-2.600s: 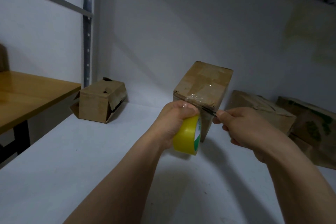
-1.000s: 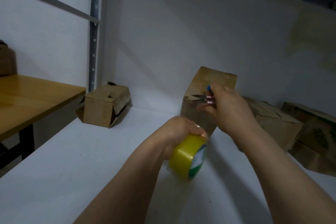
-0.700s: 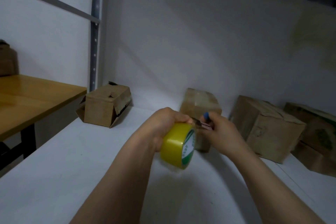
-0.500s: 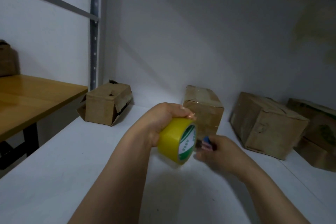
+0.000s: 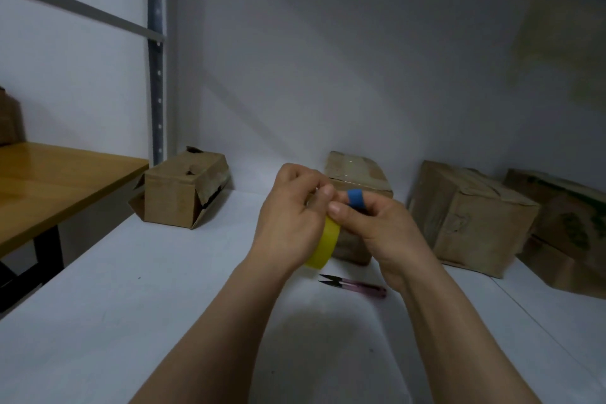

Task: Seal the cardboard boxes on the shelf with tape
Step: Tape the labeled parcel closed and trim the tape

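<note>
Head view. The small pink-handled metal snips (image 5: 354, 285), in the right hand half a second before, lay on the flat white shelf board (image 5: 131, 321) just near of the hands. The right hand (image 5: 377, 229), a blue band (image 5: 355, 198) round one finger, had come up to the yellow tape roll (image 5: 323, 248). Its thumb and curled fingers pinched at the roll's upper edge. Whether they had caught the loose tape end could not be told. The left hand (image 5: 288, 223) gripped the roll from the left, fingers curled over its top.

The small brown cardboard box in the middle (image 5: 357, 174), tilted up and joined to the roll by a stretched strip a couple of seconds earlier, stood flat on the shelf just behind the hands. Glossy clear tape lay across its top. I judged that box sealed and the cut made, with the hands hunting the tape end for another box.

The brown cardboard box at far left (image 5: 177, 197) lay with flaps hanging open, so it seemed a likely next one. A larger crumpled brown box (image 5: 469, 216) stood to the right. A box with green print (image 5: 564, 216) stood farther right.

The green print was too blurred to read. The roll's label, green and white a moment before, was hidden behind the hands. No other writing showed.
</note>
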Motion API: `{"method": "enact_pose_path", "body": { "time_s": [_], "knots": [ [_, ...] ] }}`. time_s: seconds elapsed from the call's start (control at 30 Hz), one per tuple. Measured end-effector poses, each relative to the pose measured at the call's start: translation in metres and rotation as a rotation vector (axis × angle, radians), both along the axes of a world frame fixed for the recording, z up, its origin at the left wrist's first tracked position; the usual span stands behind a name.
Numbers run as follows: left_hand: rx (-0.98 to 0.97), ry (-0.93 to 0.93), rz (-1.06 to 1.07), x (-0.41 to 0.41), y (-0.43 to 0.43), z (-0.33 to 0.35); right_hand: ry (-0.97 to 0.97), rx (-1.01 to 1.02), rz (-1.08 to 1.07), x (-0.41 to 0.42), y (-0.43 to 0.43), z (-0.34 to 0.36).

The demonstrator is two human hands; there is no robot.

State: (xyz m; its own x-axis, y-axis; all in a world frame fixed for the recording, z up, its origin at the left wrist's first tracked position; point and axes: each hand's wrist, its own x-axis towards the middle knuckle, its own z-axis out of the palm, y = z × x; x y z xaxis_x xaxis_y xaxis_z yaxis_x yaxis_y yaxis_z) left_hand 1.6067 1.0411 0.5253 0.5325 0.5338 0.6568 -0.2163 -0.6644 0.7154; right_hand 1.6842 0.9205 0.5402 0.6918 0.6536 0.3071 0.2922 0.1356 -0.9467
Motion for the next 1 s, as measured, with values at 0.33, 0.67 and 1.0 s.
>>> {"method": "enact_pose_path", "body": {
  "time_s": [0.33, 0.67, 1.0],
  "knots": [
    [-0.212, 0.098, -0.243, -0.01, 0.009, 0.002, -0.044, 0.03, -0.086, -0.002, -0.002, -0.031],
    [-0.348, 0.298, -0.299, -0.008, 0.013, -0.007, -0.057, 0.142, -0.013, 0.0, -0.012, -0.03],
    [-0.05, 0.151, -0.163, -0.005, 0.01, -0.011, 0.238, 0.111, -0.035, 0.008, -0.009, -0.03]
  ]
}}
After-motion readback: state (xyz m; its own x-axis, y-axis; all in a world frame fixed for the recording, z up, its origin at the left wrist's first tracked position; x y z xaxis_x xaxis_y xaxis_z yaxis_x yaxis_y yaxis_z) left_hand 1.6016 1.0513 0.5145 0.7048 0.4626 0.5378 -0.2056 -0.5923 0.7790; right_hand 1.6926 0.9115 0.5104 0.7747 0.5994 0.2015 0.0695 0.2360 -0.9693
